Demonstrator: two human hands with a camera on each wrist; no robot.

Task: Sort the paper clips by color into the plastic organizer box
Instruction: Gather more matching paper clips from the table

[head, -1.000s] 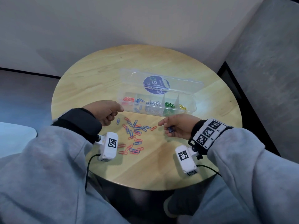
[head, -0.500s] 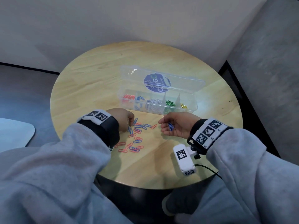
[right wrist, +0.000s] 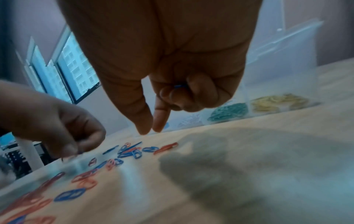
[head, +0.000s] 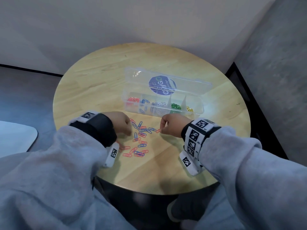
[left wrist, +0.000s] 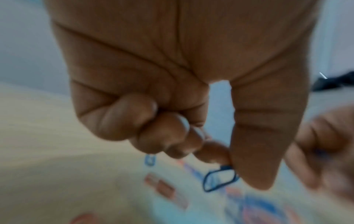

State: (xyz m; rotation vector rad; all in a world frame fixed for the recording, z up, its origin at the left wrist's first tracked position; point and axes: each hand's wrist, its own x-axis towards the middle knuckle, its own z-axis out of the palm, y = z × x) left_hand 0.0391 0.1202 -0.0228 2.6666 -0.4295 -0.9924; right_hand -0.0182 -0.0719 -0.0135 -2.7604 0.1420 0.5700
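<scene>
A loose pile of red and blue paper clips (head: 141,138) lies on the round wooden table (head: 99,80). Behind it stands the clear organizer box (head: 198,112) with its lid folded back; its compartments hold red, blue, silver, green and yellow clips. My left hand (head: 129,130) hovers over the pile's left side and pinches one blue paper clip (left wrist: 220,178) between thumb and forefinger. My right hand (head: 162,128) is at the pile's right edge, palm down. Its curled fingers grip blue paper clips (right wrist: 179,86), while thumb and forefinger point down near a red clip (right wrist: 165,148).
The table's near edge (head: 149,191) is close to my body. A wall runs behind the table and a grey upholstered panel (head: 274,63) rises at the right. A pale surface (head: 15,140) sits low at the left.
My left hand moved right onto the pile, turned knuckles up and took a blue clip. My right hand rolled from palm up to palm down, closing on its blue clips.
</scene>
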